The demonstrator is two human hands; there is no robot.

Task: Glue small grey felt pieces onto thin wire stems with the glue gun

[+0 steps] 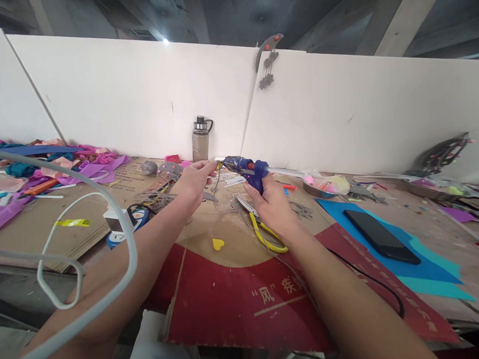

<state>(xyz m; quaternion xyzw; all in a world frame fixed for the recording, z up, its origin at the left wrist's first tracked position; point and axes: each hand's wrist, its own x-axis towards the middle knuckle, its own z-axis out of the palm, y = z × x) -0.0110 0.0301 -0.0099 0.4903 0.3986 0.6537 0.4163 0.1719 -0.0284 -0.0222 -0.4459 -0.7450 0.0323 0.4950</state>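
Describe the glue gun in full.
The glue gun has a blue, plastic-looking body with a reddish patch on its side and dark, messy residue toward the front. A long, translucent whitish glue stick juts from its back. The right hand grips its handle, holding it above the cardboard, nozzle toward the left hand. Whether the nozzle touches anything there is too small to tell.

In front of me, a pinkish-brown workbench (437,230) carries a red-and-brown cardboard sheet (228,295) at its centre, a metal dish (320,193) around two o'clock, a blue sheet (427,271) past three, a capped bottle (200,144) towards twelve.
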